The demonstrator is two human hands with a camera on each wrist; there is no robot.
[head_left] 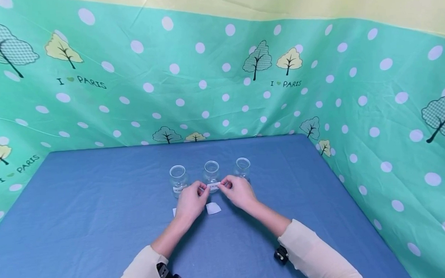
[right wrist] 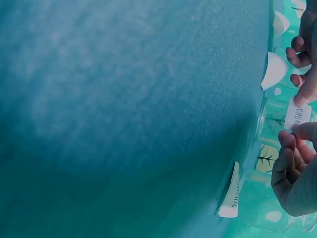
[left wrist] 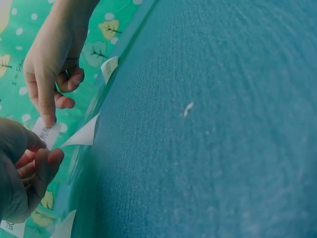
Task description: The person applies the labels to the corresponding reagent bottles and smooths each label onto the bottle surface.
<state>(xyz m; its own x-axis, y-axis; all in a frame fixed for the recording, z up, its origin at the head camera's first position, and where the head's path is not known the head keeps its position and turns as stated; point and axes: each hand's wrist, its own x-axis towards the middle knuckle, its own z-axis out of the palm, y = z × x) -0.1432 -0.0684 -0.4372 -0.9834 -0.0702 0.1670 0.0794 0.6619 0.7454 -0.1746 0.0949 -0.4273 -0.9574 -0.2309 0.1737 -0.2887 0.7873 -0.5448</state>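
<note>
Three clear glass jars stand in a row: a left jar (head_left: 177,172), a middle jar (head_left: 211,168) and a right jar (head_left: 242,165). Both hands are at the front of the middle jar with a white printed label (head_left: 213,186) stretched between them. My left hand (head_left: 191,200) pinches its left end between thumb and finger. The other end is pinched by my right hand (head_left: 239,191). In the right wrist view the label (right wrist: 298,114) overlaps the jar's glass. Another printed label (head_left: 178,189) is on the left jar's front.
A curled white paper piece (head_left: 213,208) lies before the middle jar; another (head_left: 174,212) is partly hidden by the left hand. A bent printed label (right wrist: 230,193) stands near the right jar. Blue cloth (head_left: 99,210) covers the table, with a green patterned curtain (head_left: 212,85) behind.
</note>
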